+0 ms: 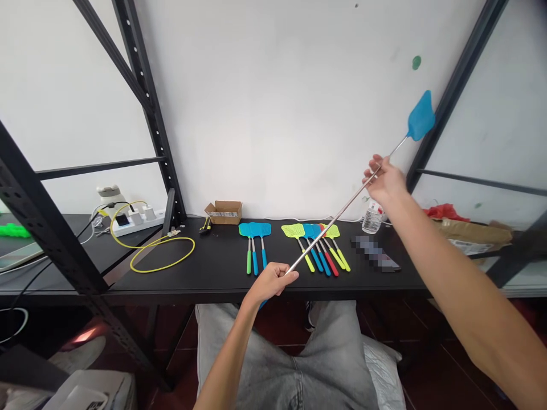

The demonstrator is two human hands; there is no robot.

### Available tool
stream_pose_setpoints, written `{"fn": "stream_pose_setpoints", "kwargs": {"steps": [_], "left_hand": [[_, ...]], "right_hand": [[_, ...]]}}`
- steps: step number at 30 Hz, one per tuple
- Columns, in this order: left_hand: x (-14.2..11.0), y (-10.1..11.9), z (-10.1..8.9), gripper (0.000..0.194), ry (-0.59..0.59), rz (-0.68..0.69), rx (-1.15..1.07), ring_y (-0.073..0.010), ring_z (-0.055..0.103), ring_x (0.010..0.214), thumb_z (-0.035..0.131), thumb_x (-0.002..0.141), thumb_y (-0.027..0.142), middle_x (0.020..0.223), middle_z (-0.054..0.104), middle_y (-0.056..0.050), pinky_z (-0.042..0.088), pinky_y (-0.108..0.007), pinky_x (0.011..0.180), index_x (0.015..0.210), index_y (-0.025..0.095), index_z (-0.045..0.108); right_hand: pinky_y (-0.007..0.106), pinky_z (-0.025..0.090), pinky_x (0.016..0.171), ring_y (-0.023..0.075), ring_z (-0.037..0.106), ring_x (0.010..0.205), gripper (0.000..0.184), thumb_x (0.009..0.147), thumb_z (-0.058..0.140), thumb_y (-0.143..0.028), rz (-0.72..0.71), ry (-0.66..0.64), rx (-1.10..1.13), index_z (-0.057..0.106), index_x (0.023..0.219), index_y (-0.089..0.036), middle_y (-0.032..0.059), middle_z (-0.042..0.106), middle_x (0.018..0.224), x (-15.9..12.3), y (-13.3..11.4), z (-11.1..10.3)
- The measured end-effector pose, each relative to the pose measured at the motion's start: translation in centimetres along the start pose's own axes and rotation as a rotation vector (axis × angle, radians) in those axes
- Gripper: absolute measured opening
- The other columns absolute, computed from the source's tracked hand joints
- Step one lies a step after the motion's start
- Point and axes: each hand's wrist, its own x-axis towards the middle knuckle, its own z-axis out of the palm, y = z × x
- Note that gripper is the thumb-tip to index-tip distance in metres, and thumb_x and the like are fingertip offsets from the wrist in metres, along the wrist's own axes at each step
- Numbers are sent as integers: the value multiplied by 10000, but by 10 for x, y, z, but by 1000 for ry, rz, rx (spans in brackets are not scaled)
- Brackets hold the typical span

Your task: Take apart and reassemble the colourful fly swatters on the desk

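Note:
A blue fly swatter (421, 117) with a long, extended metal rod slants up to the right across my view. My left hand (272, 280) is closed around its lower end, above the front edge of the table; a bit of blue handle shows below the fist. Near the swatter's head, my right hand (388, 181) has the rod between thumb and fingers, some fingertips apart. On the table lie two groups of shorter swatters: a left group (255, 230) with green and blue handles, and a right group (294, 231) in yellow, blue and red.
Behind the left group stands an open cardboard box (225, 212). A yellow cable (162, 267) loops on the black table (213, 273) at left, by a power strip (141, 223). A water bottle (372, 218) and a blurred flat item (376, 253) are at right. Black metal posts (149, 108) frame both sides.

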Motion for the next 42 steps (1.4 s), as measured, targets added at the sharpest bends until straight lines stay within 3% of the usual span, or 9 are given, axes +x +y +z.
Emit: {"fn": "stream_pose_setpoints", "kwargs": {"steps": [5, 10, 13, 20, 25, 35, 42], "left_hand": [[1, -3, 0, 532, -17, 11, 22, -53, 295, 395, 517, 881, 581, 396, 386, 63, 199, -215, 444, 562, 193, 342], [3, -5, 2, 552, -22, 9, 8, -48, 238, 419, 484, 891, 593, 428, 332, 68, 158, -220, 435, 557, 197, 295], [4, -7, 3, 557, -24, 17, 5, -48, 217, 443, 477, 899, 587, 447, 311, 67, 152, -221, 442, 552, 194, 289], [4, -8, 3, 565, -12, 25, 9, -50, 229, 440, 462, 909, 587, 444, 311, 62, 161, -224, 442, 536, 191, 310], [3, -9, 3, 572, -4, 23, 1, -49, 226, 435, 466, 910, 583, 436, 304, 62, 157, -227, 441, 525, 191, 306], [2, -9, 4, 581, -1, 7, 14, -50, 230, 431, 460, 904, 598, 428, 309, 61, 156, -227, 437, 519, 192, 304], [2, -5, 4, 600, -1, -1, 42, -51, 223, 434, 453, 891, 635, 430, 300, 60, 158, -231, 438, 516, 192, 297]], "right_hand": [[254, 336, 483, 77, 493, 475, 382, 1023, 329, -362, -23, 27, 58, 625, 835, -211, -9, 584, 662, 11, -25, -1], [225, 347, 432, 82, 464, 431, 353, 1011, 368, -414, 23, 20, 114, 545, 767, -230, -55, 517, 589, 2, -17, -3], [197, 333, 395, 66, 377, 373, 347, 1014, 369, -406, 35, -7, 139, 493, 745, -225, -77, 441, 543, -6, -12, 0], [169, 169, 310, 60, 161, 335, 352, 980, 463, -451, 20, -66, 176, 414, 715, -226, -108, 216, 491, -22, 2, 14], [169, 131, 306, 59, 111, 344, 365, 1013, 395, -422, 5, -42, 216, 415, 711, -216, -113, 176, 487, -27, 5, 22], [214, 118, 320, 83, 69, 392, 361, 947, 530, -462, -64, -45, 205, 392, 699, -239, -115, 137, 498, -28, 13, 18], [229, 122, 345, 103, 54, 410, 369, 1038, 311, -357, -49, -20, 230, 415, 704, -237, -108, 145, 473, -31, 11, 13]]}}
